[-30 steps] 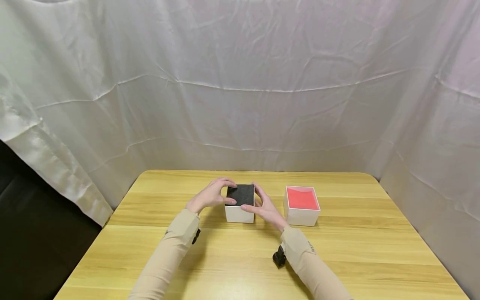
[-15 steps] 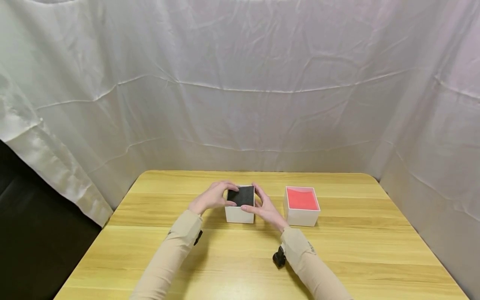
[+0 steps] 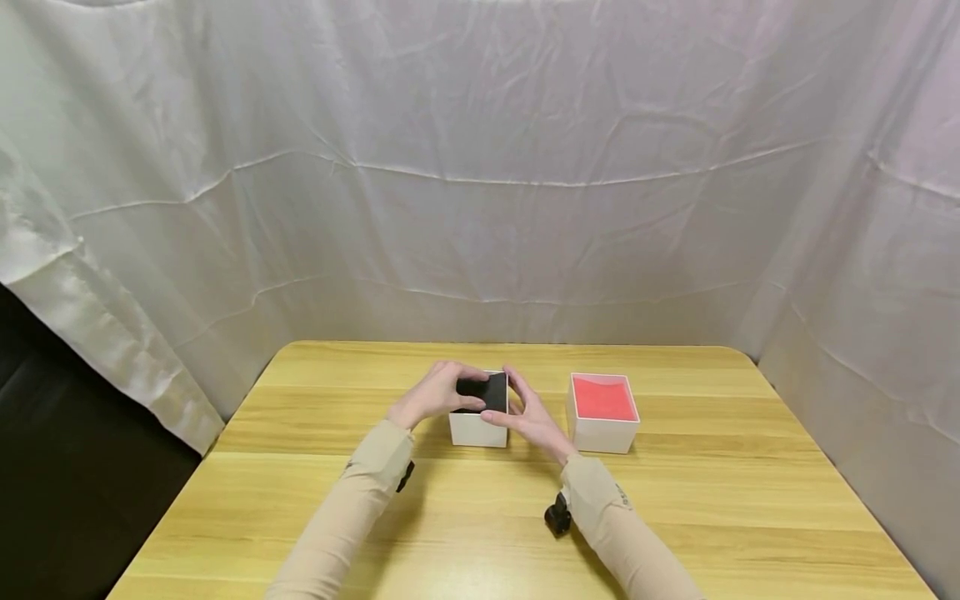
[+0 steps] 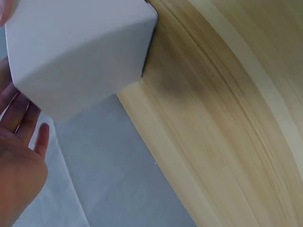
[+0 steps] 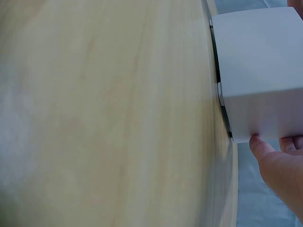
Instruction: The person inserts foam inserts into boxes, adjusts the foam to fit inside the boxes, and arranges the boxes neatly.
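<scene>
A white square box (image 3: 478, 431) stands mid-table with a dark, soft-looking sheet (image 3: 493, 392) in its top. My left hand (image 3: 435, 393) reaches over the left side, thumb and fingers closing on the sheet and hiding its left part. Along the right side of the box my right hand (image 3: 531, 419) grips it, thumb at the front corner and fingers behind. In the left wrist view the left hand (image 4: 21, 163) appears at the box's left edge, its fingertips partly hidden. The right wrist view shows the right hand (image 5: 281, 172) with its thumb against the white wall.
To the right stands a second white box (image 3: 606, 435) with a red sheet (image 3: 604, 400) in its top. Both boxes rest on a wooden table (image 3: 720, 500). Pale curtains (image 3: 525, 233) hang behind and beside it, and a dark surface (image 3: 75, 467) lies at the left.
My left hand has moved to the right over the box, its thumb and fingers covering more of the dark sheet. White rim now shows at the back. The right hand has hardly moved.
</scene>
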`<control>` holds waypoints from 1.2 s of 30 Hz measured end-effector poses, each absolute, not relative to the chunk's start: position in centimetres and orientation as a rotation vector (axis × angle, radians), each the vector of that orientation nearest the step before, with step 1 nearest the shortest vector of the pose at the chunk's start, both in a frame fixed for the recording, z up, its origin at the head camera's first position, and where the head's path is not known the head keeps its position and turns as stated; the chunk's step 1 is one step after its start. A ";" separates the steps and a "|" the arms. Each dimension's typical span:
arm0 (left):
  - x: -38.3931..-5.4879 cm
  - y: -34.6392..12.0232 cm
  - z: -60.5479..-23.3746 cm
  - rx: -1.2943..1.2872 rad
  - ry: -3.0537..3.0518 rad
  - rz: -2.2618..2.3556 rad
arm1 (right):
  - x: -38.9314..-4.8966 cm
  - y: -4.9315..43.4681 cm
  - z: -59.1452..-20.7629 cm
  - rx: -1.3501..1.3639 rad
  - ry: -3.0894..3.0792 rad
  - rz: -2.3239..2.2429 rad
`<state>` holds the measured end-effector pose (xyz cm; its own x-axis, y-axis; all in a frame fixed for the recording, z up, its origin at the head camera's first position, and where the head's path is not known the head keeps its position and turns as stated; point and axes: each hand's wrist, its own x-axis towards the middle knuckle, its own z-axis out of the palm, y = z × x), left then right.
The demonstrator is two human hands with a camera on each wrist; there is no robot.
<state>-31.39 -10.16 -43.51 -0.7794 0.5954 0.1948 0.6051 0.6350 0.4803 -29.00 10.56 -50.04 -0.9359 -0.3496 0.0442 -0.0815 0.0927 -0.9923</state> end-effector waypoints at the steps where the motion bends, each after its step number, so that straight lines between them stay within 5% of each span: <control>1: -31.4 -10.0 -43.5 -1.053 -2.817 -0.860 | -29.0 10.5 -50.0 -0.440 2.165 -1.940; 36: -31.9 -8.2 -44.7 -1.100 -2.921 -0.809 | -28.9 10.5 -50.5 -0.455 2.154 -1.920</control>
<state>-31.86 -8.21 -44.73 -0.7644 0.6376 0.0957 0.5961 0.6423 0.4818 -28.93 10.51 -50.54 -0.9277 -0.3711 0.0409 -0.0831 0.0985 -0.9917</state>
